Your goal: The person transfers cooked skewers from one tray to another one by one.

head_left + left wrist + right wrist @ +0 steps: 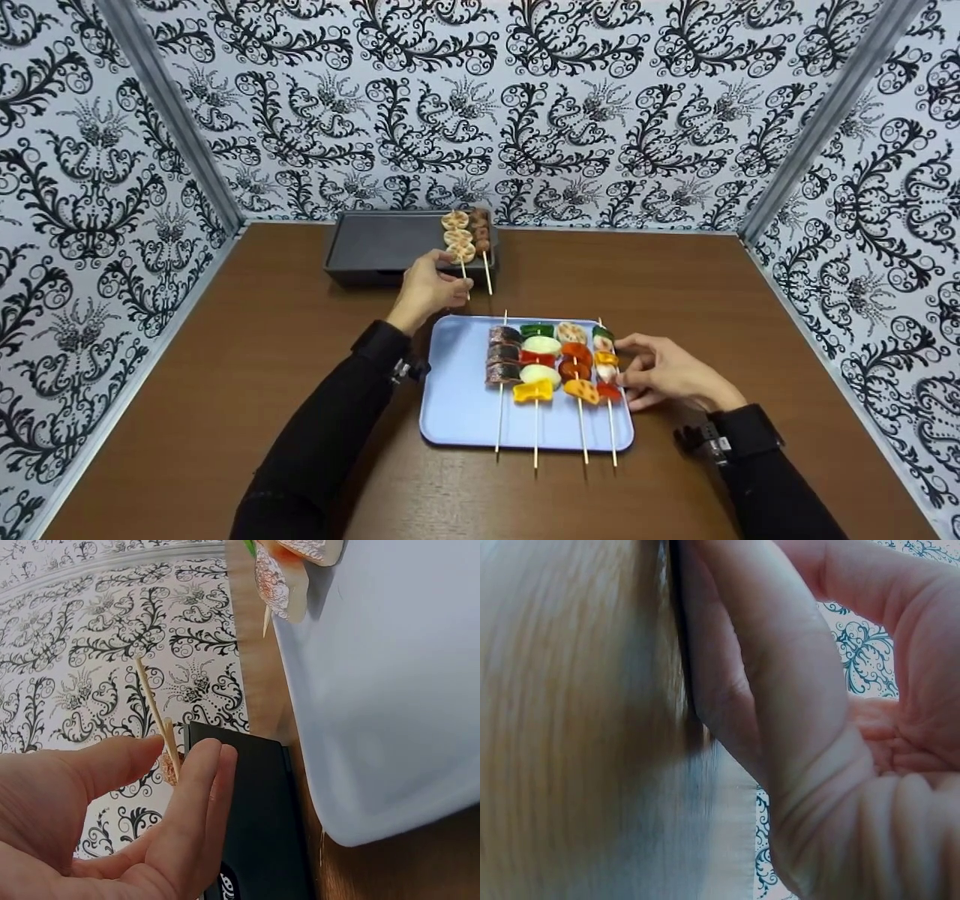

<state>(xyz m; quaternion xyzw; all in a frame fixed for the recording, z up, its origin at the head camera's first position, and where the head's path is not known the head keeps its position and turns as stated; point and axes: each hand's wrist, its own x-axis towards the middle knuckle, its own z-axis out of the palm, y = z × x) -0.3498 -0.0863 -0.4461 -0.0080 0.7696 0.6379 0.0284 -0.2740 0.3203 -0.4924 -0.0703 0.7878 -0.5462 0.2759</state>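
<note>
In the head view my left hand [431, 289] pinches the bare stick of a skewer of pale round slices [458, 238], which lies over the right part of a dark grill [397, 240]. A skewer of brown balls [481, 232] lies alongside it. The left wrist view has the wooden stick [154, 709] between thumb and fingertips. My right hand [671, 371] holds the right edge of a pale blue tray [457, 397], close to the rightmost mixed skewer [606, 360]. In the right wrist view its curled fingers [787, 652] hide what they touch.
Also on the tray lie a dark-skinned fish skewer [503, 356], a green, white, red and yellow skewer [538, 364] and an orange-red one [576, 367]. Their sticks overhang the front rim. Patterned walls [480, 112] enclose the brown table [637, 277] at the back and sides.
</note>
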